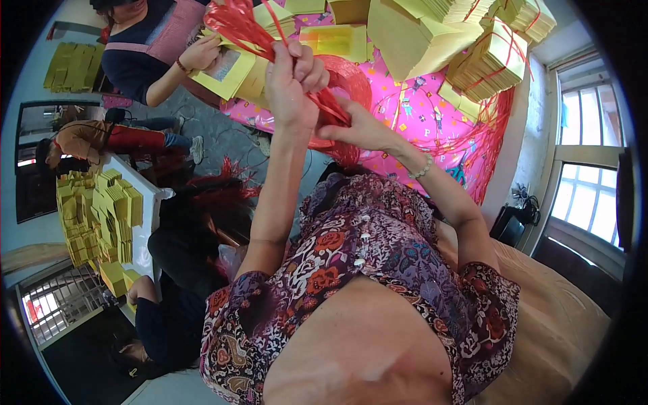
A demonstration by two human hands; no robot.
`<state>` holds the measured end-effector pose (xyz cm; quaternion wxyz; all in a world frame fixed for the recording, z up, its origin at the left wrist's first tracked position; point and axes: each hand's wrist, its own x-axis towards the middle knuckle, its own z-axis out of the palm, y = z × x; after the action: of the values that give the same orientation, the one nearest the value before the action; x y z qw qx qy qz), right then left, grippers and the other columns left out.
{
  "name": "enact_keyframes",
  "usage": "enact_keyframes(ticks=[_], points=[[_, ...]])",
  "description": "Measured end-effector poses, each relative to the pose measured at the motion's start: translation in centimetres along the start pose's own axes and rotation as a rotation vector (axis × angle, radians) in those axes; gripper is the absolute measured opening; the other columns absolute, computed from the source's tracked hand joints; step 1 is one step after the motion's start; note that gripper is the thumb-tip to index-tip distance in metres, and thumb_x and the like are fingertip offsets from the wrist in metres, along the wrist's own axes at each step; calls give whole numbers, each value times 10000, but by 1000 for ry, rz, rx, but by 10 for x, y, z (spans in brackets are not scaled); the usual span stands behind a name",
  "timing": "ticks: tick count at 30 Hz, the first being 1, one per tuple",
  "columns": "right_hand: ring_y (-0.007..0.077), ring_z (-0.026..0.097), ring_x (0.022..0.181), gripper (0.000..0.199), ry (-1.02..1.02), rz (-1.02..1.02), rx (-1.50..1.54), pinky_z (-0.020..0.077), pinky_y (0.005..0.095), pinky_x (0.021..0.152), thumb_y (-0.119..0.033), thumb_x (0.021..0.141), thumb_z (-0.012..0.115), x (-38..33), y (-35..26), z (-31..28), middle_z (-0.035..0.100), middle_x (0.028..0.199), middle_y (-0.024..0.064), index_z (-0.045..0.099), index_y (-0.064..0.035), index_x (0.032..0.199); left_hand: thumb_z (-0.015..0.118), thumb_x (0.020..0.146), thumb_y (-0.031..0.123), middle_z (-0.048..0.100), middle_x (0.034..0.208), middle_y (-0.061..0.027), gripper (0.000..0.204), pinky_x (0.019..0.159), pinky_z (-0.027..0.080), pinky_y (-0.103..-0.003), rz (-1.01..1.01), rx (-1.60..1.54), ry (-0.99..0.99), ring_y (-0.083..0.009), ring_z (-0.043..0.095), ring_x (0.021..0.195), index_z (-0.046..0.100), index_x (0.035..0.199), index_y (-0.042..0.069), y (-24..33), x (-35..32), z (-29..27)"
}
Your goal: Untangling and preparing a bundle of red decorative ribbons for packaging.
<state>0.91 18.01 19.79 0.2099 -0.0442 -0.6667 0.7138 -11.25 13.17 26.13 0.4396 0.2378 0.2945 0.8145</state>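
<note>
A bundle of shiny red plastic string (237, 25) is raised over the table, its loose end fanning out at the upper left. My left hand (294, 86) is closed in a fist around the bundle. Lower down, my right hand (361, 127) grips the same strands, its fingers partly hidden behind them. Behind both hands, a large coil of red plastic string (352, 82) lies on the pink patterned tablecloth (422, 118). More loose red strands (487, 142) hang along the table's right edge.
Yellow paper stacks tied with red string (489, 64) crowd the table's far right. A co-worker's hand (200, 52) holds yellow sheets at the upper left. Teal-handled scissors (457, 174) lie near the right edge. Other people sit around a white table (145, 233) with yellow bundles.
</note>
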Motion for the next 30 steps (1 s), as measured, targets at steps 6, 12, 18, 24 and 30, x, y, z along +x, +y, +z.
enact_keyframes(ticks=[6, 12, 18, 24, 30], points=[[59, 422, 575, 270, -320, 335, 22, 362, 235, 492, -312, 892, 545, 1, 20, -7, 459, 665, -28, 537, -42, 899, 327, 971, 315, 241, 560, 61, 300, 422, 178, -220, 199, -50, 112, -56, 197, 449, 405, 738, 142, 75, -10, -54], [89, 473, 558, 338, -602, 375, -392, 400, 274, 502, -350, 901, 510, 1, -1, -44, 468, 633, 12, 520, -14, 870, 361, 936, 187, 260, 522, 35, 276, 410, 198, -238, 98, -538, 251, -78, 210, 403, 407, 679, 97, 86, -56, -196], [123, 534, 581, 327, -756, 557, -459, 429, 284, 534, -333, 919, 469, -2, 12, -51, 494, 645, 52, 488, -13, 856, 366, 892, 129, 261, 506, 29, 248, 398, 201, -249, 77, -713, 448, -83, 197, 382, 381, 647, 90, 73, -90, -251], [202, 556, 773, 311, -329, 191, -571, 432, 308, 694, -285, 930, 438, 19, 46, -27, 545, 765, 122, 481, 20, 974, 346, 882, 103, 248, 507, 30, 251, 393, 199, -242, 220, -530, 393, -82, 199, 384, 362, 632, 104, 95, -83, -237], [261, 575, 781, 297, -438, 126, -583, 431, 363, 718, -243, 929, 418, 71, -24, -9, 582, 813, 161, 495, 12, 1059, 347, 916, 173, 303, 527, 9, 286, 500, 307, -283, 172, -780, 417, -113, 313, 448, 373, 642, 96, 109, -110, -257]])
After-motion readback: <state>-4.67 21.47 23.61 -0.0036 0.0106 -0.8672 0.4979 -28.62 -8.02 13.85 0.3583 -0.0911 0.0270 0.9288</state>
